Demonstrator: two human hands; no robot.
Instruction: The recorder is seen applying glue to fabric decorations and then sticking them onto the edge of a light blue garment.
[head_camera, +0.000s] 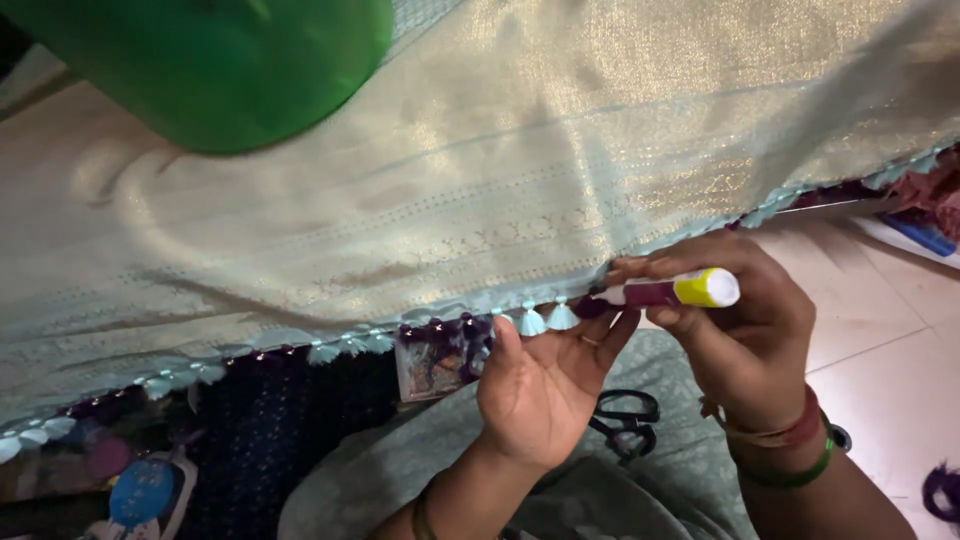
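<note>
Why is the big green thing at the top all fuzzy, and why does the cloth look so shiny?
In the head view, the green tub sits very close to the camera, so it is blurred; the golden-green cloth glints where light hits its metallic threads; the left hand and the right hand holding the glue stick look fairly sharp; the lower left corner is dark.

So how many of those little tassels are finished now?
A row of pale blue tassels already hangs along the fabric edge. The left hand steadies the newest tassel; the right hand holds a yellow-capped tube there. The edge to the right looks undone.
</note>
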